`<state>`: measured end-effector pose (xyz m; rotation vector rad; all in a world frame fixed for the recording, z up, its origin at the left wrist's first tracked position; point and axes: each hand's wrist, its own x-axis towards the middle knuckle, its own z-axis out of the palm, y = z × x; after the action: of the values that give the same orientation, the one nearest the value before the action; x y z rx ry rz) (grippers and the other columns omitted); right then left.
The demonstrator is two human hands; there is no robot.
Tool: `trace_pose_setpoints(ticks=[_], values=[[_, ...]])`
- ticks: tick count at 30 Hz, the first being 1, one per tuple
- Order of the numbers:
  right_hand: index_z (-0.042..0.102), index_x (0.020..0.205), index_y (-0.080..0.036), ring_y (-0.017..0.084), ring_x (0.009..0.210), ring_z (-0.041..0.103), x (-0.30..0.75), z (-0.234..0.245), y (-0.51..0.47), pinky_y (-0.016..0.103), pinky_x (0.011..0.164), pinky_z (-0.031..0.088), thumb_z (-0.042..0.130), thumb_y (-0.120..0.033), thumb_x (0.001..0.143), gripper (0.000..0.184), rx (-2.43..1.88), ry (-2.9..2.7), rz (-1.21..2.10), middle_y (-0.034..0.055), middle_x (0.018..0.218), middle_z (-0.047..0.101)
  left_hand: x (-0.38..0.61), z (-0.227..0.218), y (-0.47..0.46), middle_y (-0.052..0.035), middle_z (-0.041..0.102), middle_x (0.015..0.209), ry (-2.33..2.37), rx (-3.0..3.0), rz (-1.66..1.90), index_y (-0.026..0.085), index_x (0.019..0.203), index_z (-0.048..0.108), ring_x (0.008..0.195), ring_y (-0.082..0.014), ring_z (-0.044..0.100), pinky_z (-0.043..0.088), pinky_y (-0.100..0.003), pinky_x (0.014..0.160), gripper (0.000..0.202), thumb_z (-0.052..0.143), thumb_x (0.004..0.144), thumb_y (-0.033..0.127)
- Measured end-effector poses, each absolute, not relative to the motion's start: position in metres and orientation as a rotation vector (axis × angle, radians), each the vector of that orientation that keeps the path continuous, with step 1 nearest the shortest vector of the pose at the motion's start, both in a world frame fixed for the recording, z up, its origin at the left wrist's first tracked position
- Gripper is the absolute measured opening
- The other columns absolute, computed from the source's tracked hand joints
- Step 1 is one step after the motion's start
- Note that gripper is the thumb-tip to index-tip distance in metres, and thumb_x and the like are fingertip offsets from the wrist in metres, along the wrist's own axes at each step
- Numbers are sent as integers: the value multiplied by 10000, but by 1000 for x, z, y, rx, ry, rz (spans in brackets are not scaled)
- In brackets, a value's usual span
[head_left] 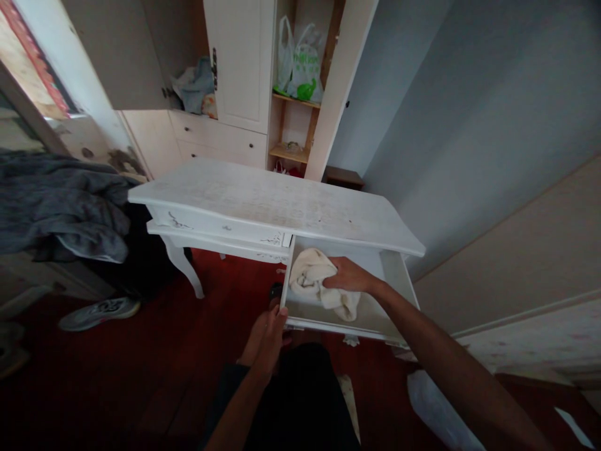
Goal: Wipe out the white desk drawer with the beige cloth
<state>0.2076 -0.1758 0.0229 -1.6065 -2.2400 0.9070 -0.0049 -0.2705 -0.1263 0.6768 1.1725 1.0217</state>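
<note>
A cream-coloured cloth (307,269) lies bunched inside the pulled-out drawer (406,282) of a white table. My right hand (347,275) reaches into the drawer from the right, its fingers closed on the cloth; the fingertips are partly hidden in the folds. At the drawer's front left corner, my left hand (272,335) grips the edge, thumb and fingers against the front panel. Around the cloth, the pale drawer bottom shows.
The white table top (263,194) has dark stains. Behind it stands a wardrobe (241,62) with open doors and a plastic bag (305,66) on a shelf. Grey clothing (61,200) is heaped at left, above a shoe (101,313). A grey wall rises at right.
</note>
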Motion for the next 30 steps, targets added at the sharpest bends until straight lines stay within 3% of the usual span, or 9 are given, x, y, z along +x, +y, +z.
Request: trace_pose_setpoints(ticks=[6,13,16,19,22,26,30], values=[[666,1170,-158,299,1048,668,183,41,-166,406,920,524,653,-240,757,421,-1702,-2226,249,116,1191,704,-5,-118,-272,-156,672,1239,1154,678,1022,171,1263,609,1002,-263,716,593,-274,676,719,668,776,696],[642,1232,-185,291,1165,625,125,34,-138,379,945,517,656,-306,829,421,-1582,-2622,-72,120,1410,585,-6,-118,-271,-140,691,1164,1164,650,1020,173,1282,606,973,-268,719,598,-295,660,719,722,752,645],[671,1166,-209,291,1162,617,116,38,-147,395,937,518,657,-322,853,334,-1413,-2819,-74,108,1356,609,-5,-119,-271,-140,691,1154,1160,633,1034,170,1251,608,967,-276,715,601,-309,655,699,742,741,628],[678,1167,-219,282,1133,620,115,41,-172,397,930,515,637,-283,878,299,-1223,-3016,-27,110,1344,611,-8,-119,-276,-159,627,1313,1028,579,1036,202,1278,568,1141,-311,655,616,-352,723,695,764,737,591],[640,1287,-225,294,1102,625,116,39,-200,431,919,514,610,-235,897,391,-1001,-3187,-102,133,1456,546,-19,-122,-282,-161,552,1431,847,531,1009,234,1299,548,1300,-347,550,608,-445,850,763,857,649,486],[619,1346,-209,313,1125,622,121,38,-223,452,913,522,609,-184,888,460,-845,-3265,-106,155,1504,516,-34,-126,-289,-151,629,1342,770,471,1037,218,1249,599,1280,-364,566,554,-509,974,794,905,527,340],[634,1334,-258,287,1134,638,128,52,-230,424,946,524,651,-216,871,465,-830,-3281,76,105,1490,544,-41,-128,-292,-112,692,1277,903,649,1144,242,1232,649,1196,-334,637,550,-448,988,714,847,549,303]])
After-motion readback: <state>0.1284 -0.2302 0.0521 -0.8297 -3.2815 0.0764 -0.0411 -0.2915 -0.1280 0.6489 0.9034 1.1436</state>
